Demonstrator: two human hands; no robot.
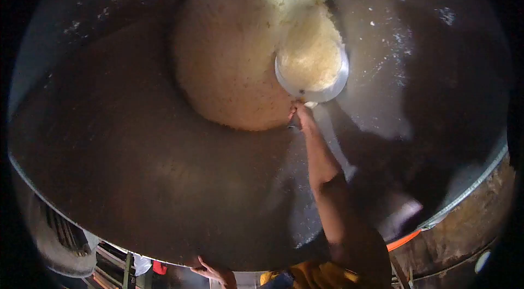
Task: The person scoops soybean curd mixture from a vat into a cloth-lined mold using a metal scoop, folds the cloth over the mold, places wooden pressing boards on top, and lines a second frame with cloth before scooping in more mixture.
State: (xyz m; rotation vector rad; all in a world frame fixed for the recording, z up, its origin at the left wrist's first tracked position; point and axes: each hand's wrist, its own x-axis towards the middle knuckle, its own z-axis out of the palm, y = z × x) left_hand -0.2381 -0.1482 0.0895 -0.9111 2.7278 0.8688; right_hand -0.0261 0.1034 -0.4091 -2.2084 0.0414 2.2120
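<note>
My right hand is closed around the short handle of a round, shiny metal scoop pan. A heap of pale yellow, crumbly food fills the scoop pan, which sits at the right side of a larger mass of the same-looking food. That mass lies in the bottom of a huge, dark metal cauldron. Down at the cauldron's near rim is my left hand, partly cut off by the frame edge. Its visible fingers are spread and rest at the rim, holding nothing.
Pale bits of food stick to the cauldron's sloping far and right walls. Outside the rim at lower left are wooden slats, a white bag and a red item. An orange strip shows beyond the rim at lower right.
</note>
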